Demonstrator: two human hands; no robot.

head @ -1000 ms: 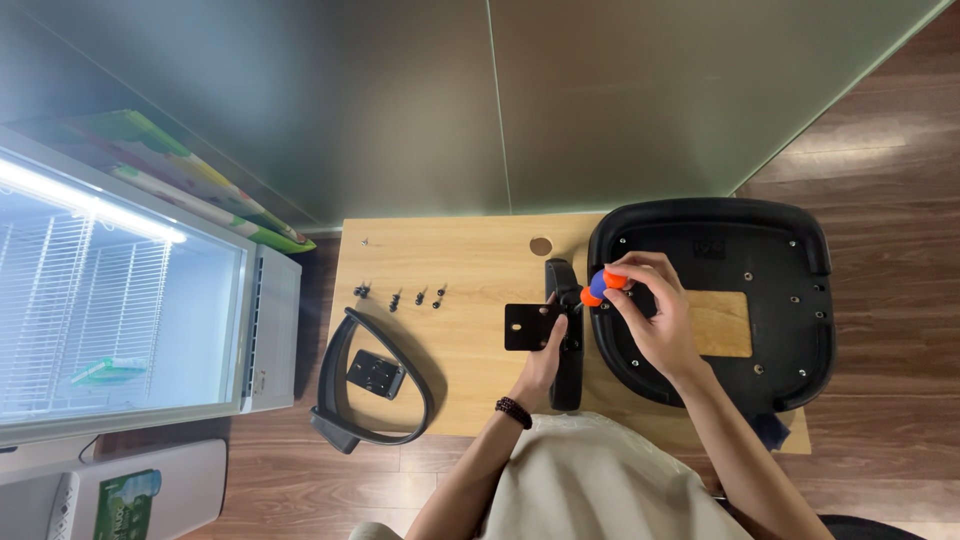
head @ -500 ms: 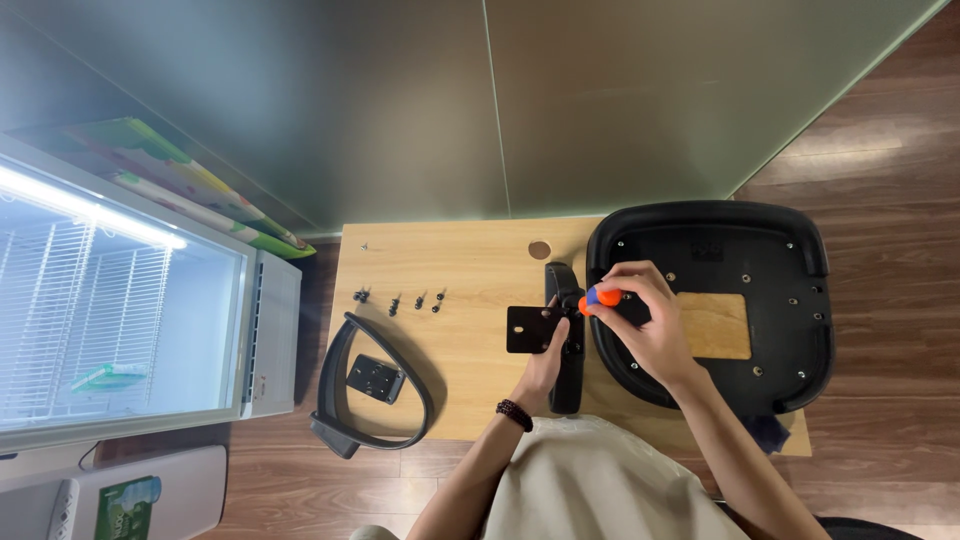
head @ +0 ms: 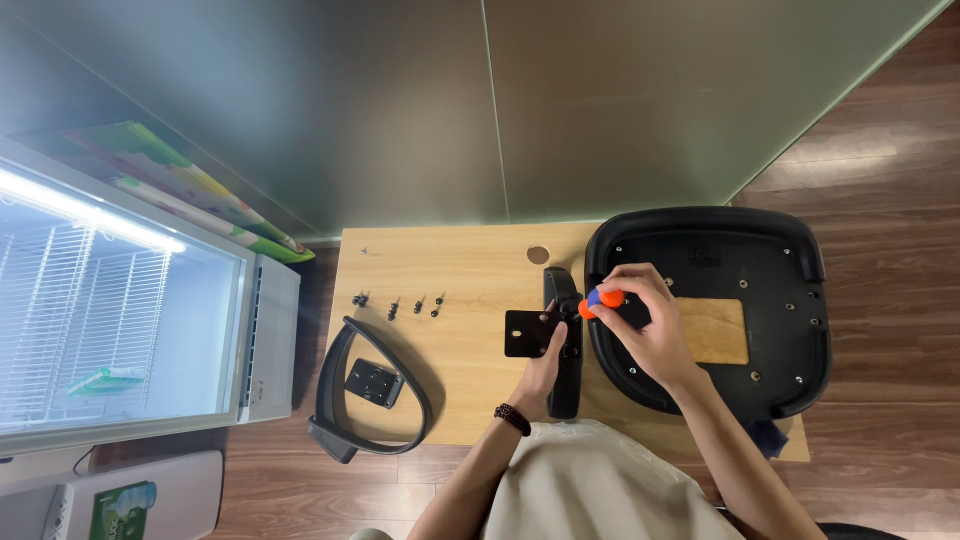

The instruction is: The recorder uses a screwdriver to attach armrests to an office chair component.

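Observation:
On a small wooden table (head: 450, 270) lies an upturned black chair seat (head: 740, 260) with a wooden patch in its middle. Along its left rim lies a black armrest (head: 567, 380) with a flat black mounting plate (head: 527, 333). My left hand (head: 545, 365) presses on the armrest beside that plate. My right hand (head: 650, 325) grips a screwdriver with an orange and blue handle (head: 602, 300), held upright over the armrest where it meets the seat. The screwdriver's tip is hidden behind my fingers.
Several black screws (head: 398, 303) lie in a row on the table's left part. A second black armrest (head: 365, 390) hangs over the front left corner. An open white freezer (head: 130, 320) stands to the left. A grey wall rises behind the table.
My right hand has shifted slightly on the screwdriver handle. The left hand and the armrest stay where they were.

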